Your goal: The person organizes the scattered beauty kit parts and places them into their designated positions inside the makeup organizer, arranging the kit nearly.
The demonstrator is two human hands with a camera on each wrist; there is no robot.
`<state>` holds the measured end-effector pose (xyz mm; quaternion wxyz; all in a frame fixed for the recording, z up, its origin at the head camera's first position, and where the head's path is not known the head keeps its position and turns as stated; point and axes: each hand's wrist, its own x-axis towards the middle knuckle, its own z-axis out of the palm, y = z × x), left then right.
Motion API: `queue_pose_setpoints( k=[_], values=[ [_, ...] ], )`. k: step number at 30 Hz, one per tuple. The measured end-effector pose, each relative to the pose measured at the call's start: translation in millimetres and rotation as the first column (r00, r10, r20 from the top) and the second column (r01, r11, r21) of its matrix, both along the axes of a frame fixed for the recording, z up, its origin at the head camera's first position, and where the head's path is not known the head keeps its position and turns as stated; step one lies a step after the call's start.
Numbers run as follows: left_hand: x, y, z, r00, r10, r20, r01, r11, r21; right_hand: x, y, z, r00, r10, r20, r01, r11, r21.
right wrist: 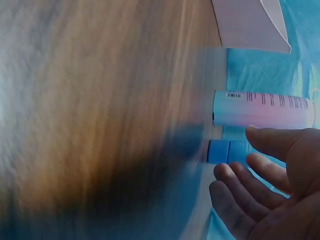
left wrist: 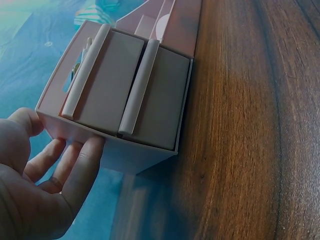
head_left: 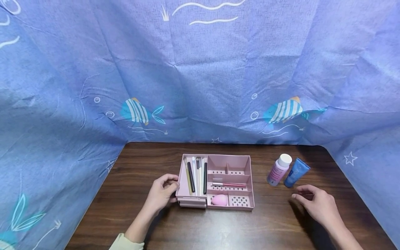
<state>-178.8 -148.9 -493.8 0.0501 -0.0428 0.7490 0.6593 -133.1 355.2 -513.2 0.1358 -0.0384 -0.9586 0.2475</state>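
Observation:
In the head view, a pink organizer (head_left: 229, 159) stands on the table. Several makeup brushes (head_left: 200, 173) fill its left section; a lip gloss tube (head_left: 229, 185) and a pink makeup sponge (head_left: 219, 200) sit in right compartments. My left hand (head_left: 162, 192) touches the organizer's left side; the left wrist view shows its fingertips (left wrist: 92, 147) against the outer wall beside two drawers (left wrist: 107, 82). To the right, a pink bottle with a white cap (head_left: 279, 170) stands beside a blue squeeze tube (head_left: 297, 172). My right hand (head_left: 317, 203) hovers just in front of the tube, fingers apart, holding nothing.
The dark wooden table (head_left: 140, 163) has its far edge against a blue fish-patterned cloth (head_left: 212, 86). This cloth also hangs along both sides. The pink bottle stands between the organizer and the blue tube.

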Motion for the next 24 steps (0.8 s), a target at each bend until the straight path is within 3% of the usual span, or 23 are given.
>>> queue_pose_setpoints(
  k=[13, 24],
  values=[
    [3.8, 0.5, -1.5, 1.0, 0.0, -0.01, 0.0, 1.0, -0.003, -12.4, 12, 1.2, 0.998, -0.056, -0.026, 0.054, 0.996, -0.065],
    [0.9, -0.3, -0.4, 1.0, -0.011, -0.015, 0.011, 1.0, 0.002, -32.3, 11, -4.0, 0.995, -0.076, -0.071, 0.066, 0.988, -0.137]
  ],
)
